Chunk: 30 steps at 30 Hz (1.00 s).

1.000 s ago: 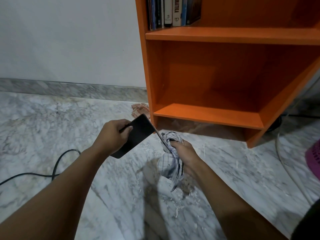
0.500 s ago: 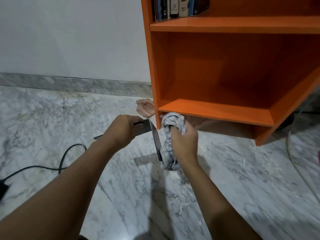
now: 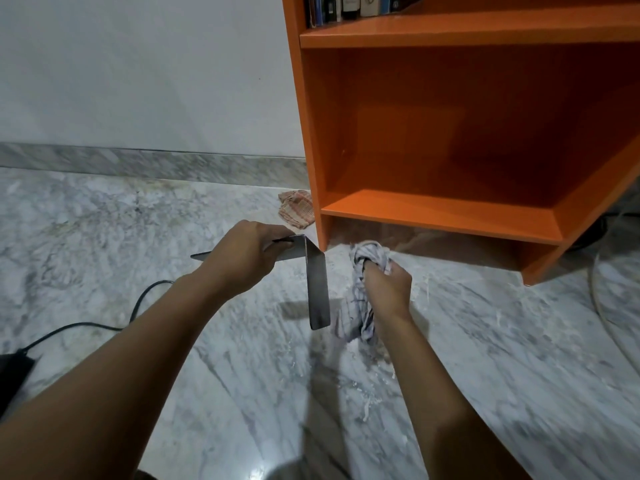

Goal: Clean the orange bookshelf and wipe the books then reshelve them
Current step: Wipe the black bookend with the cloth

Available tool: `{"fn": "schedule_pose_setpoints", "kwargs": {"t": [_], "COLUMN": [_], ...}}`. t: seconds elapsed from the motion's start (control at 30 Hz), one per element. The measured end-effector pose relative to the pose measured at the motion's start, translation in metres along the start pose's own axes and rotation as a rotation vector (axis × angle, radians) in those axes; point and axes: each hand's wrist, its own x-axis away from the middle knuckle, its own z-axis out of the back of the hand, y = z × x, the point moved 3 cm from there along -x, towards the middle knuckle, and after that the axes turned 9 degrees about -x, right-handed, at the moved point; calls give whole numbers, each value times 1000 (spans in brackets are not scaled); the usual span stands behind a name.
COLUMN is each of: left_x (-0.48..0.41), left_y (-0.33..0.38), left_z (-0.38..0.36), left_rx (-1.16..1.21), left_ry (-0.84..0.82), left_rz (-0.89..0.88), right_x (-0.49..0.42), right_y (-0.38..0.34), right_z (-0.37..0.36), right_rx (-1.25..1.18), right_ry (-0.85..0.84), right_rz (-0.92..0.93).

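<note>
The orange bookshelf (image 3: 302,133) has its lower bay wide open to a hand. Books (image 3: 349,6) crowd the left of the shelf above. A checked rag (image 3: 297,207) lies against its left panel, and a black cable (image 3: 86,326) trails over the floor (image 3: 138,237) at the left.

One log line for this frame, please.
left hand grips dark L-shaped piece | right hand grips checked cloth | both in front of orange bookshelf | books on upper shelf | pink rag by its base

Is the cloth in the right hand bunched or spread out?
Bunched: the cloth is wadded up, gripped by the right hand, one end dangling.
</note>
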Motion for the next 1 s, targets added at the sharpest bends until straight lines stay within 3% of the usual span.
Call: {"fn": "schedule_pose_setpoints", "kwargs": {"t": [0.23, 0.3, 0.43, 0.53, 0.63, 0.77, 0.9, 1.0], "left_x": [-4, -2, 1, -1, -1, -3, -4, 2], "left_y": [-5, -10, -18, -13, -8, -6, -7, -22], "left_z": [-7, -8, 0, 2, 1, -1, -2, 1], "left_rx": [-75, -101, -112, -169, -252, -309, -343, -336], "left_ry": [-57, -70, -48, -60, -106, -138, -120, -83], "left_rz": [3, 8, 77, 71, 94, 78, 69, 168], "right_x": [49, 53, 28, 17, 21, 39, 47, 45], "right_y": [-34, -24, 13, 20, 1, -23, -15, 6], "right_z": [-38, -41, -29, -17, -15, -32, -44, -42], "right_rx": [-61, -34, 303, 187, 96, 27, 166, 290], "right_ry": [-391, -432, -335, -148, -106, -344, -532, -668], "right_rz": [428, 470, 352, 182, 249, 406, 660, 693]}}
